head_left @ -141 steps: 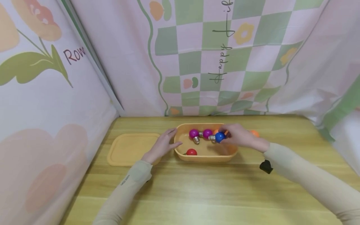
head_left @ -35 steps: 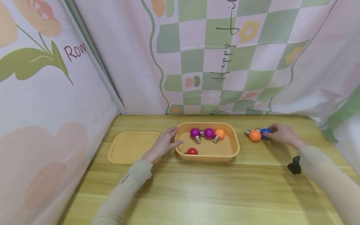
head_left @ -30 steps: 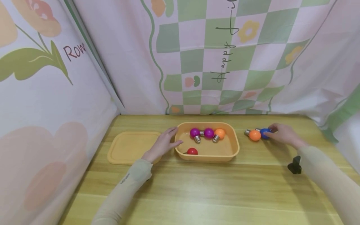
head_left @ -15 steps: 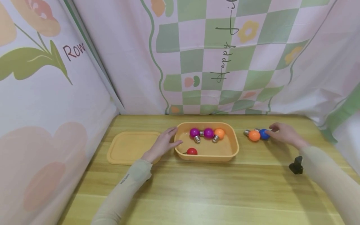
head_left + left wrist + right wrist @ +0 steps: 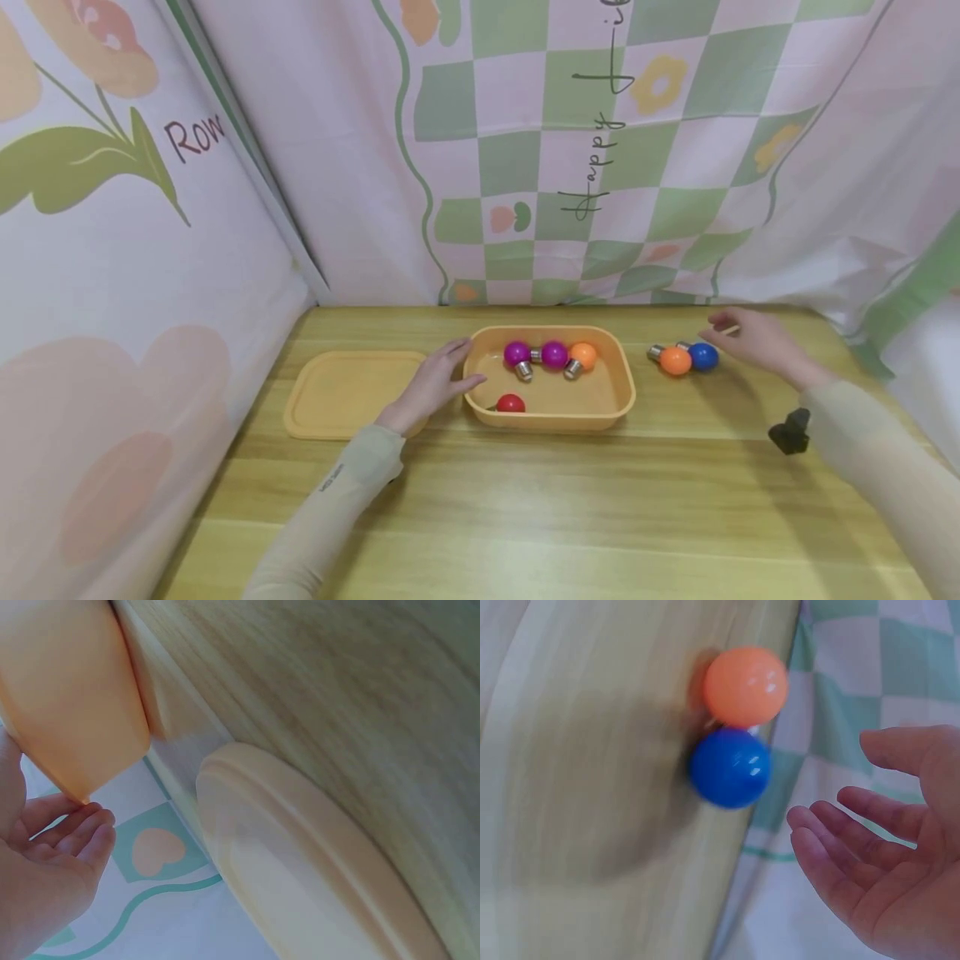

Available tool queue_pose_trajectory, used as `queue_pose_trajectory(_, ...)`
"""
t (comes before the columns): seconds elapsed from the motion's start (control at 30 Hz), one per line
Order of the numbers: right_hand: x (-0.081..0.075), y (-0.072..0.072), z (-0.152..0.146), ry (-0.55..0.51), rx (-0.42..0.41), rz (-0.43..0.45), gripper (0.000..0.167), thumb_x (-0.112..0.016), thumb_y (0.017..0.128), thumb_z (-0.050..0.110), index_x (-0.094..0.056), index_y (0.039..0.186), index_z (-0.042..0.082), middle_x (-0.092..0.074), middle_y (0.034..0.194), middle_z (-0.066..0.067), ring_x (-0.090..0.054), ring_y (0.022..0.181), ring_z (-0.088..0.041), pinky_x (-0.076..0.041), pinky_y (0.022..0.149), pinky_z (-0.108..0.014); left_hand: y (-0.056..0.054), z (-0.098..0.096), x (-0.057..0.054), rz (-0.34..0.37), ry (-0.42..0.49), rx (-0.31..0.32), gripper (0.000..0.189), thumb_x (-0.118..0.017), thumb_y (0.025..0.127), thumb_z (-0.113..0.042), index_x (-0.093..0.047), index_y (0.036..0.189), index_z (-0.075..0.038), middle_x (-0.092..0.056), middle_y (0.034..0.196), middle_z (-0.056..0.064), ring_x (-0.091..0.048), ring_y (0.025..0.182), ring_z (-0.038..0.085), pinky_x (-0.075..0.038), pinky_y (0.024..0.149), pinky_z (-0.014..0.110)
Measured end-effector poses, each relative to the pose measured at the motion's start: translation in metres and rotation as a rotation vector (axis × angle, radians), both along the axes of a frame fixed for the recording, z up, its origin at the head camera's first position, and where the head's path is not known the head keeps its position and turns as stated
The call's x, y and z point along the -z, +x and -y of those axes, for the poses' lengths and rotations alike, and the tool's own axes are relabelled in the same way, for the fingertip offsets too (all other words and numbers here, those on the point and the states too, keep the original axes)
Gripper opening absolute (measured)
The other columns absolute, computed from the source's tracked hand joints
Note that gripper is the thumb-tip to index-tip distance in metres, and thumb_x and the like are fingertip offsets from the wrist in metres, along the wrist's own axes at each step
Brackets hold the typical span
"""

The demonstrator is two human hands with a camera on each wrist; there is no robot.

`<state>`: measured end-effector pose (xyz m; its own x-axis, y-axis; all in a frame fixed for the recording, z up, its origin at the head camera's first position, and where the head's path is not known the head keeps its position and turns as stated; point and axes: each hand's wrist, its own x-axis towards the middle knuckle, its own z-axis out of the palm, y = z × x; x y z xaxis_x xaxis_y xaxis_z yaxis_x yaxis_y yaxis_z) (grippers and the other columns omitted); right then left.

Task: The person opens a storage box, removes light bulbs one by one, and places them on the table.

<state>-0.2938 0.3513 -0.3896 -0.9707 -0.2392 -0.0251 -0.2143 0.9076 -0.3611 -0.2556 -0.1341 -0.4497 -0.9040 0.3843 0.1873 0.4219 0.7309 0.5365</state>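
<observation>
My left hand (image 5: 427, 387) touches the left end of a yellow-orange plastic box (image 5: 551, 421), thumb and fingers spread along its rim. In the left wrist view its fingertips (image 5: 94, 814) meet the corner of the box. Inside are two purple bulbs (image 5: 554, 355), an orange bulb (image 5: 583, 357) and a red bulb (image 5: 511, 404), all with metal screw bases. To the right of the box, a second orange bulb (image 5: 676, 361) and a blue bulb (image 5: 703, 357) lie side by side on the table. My right hand (image 5: 761, 342) hovers right of the blue bulb, holding nothing, its fingers loosely bent.
A yellow-orange lid (image 5: 352, 396) lies flat left of the box, partly behind my left forearm. The wooden table (image 5: 555, 517) meets a patterned curtain (image 5: 570, 250) at the back and another cloth (image 5: 135, 350) on the left. A black wrist device (image 5: 791, 432) hangs under my right sleeve.
My right hand carried the blue bulb from over the box to the table beside the orange one, let go, then rose slightly away from it. My left hand stayed at the box rim.
</observation>
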Motion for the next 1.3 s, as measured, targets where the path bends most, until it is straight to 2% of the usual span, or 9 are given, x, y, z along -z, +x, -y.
queue_pose_trajectory(0.13,-0.013,0.003,0.020,0.017,-0.035,-0.025,0.052,-0.056,0.100,0.032,-0.054,0.128,-0.012,-0.060,0.122,-0.037,-0.063,0.105,-0.052,-0.052,0.090,-0.064,0.001,0.000,-0.001,0.001,0.007,0.003,0.070,-0.070,0.092,-0.033,-0.042,0.146,0.004,-0.044,0.152,0.024,-0.042,0.142,0.039,-0.035,0.121,0.048)
queue_pose_trajectory(0.3,-0.023,0.006,0.045,-0.036,-0.106,-0.057,0.044,-0.060,0.098,0.024,-0.058,0.122,-0.013,-0.062,0.118,-0.038,-0.066,0.100,-0.049,-0.059,0.084,-0.057,0.002,0.000,-0.002,-0.008,0.008,0.010,0.069,-0.069,0.093,-0.033,-0.043,0.145,0.005,-0.045,0.152,0.023,-0.043,0.142,0.038,-0.037,0.121,0.047)
queue_pose_trajectory(0.73,-0.036,0.012,0.095,-0.139,-0.245,-0.065,0.037,-0.068,0.093,0.013,-0.060,0.120,-0.011,-0.065,0.118,-0.032,-0.070,0.099,-0.041,-0.062,0.083,-0.048,0.001,0.000,-0.001,0.004,0.014,0.003,0.071,-0.069,0.093,-0.034,-0.042,0.146,0.003,-0.044,0.153,0.022,-0.042,0.143,0.037,-0.036,0.121,0.046)
queue_pose_trajectory(0.97,-0.035,0.010,0.115,-0.166,-0.299,-0.040,0.033,-0.069,0.092,0.009,-0.061,0.118,-0.008,-0.065,0.118,-0.030,-0.070,0.099,-0.039,-0.062,0.084,-0.047,0.001,0.000,-0.003,0.007,0.014,0.007,0.071,-0.069,0.093,-0.034,-0.042,0.147,0.004,-0.043,0.153,0.024,-0.041,0.143,0.038,-0.035,0.122,0.047)
queue_pose_trajectory(1.17,-0.024,0.005,0.130,-0.205,-0.377,-0.036,0.029,-0.069,0.089,0.000,-0.062,0.115,-0.011,-0.067,0.114,-0.031,-0.070,0.097,-0.040,-0.062,0.085,-0.046,0.002,0.001,-0.002,0.008,0.026,0.005,0.071,-0.070,0.093,-0.034,-0.042,0.146,0.004,-0.043,0.153,0.024,-0.041,0.143,0.038,-0.034,0.122,0.048)
queue_pose_trajectory(1.3,-0.018,0.001,0.137,-0.210,-0.396,-0.002,0.030,-0.068,0.088,-0.002,-0.062,0.116,-0.011,-0.066,0.115,-0.031,-0.069,0.100,-0.040,-0.061,0.088,-0.048,0.002,0.001,0.000,0.010,0.027,0.002,0.071,-0.070,0.092,-0.034,-0.042,0.146,0.003,-0.043,0.153,0.022,-0.041,0.144,0.038,-0.034,0.122,0.048)
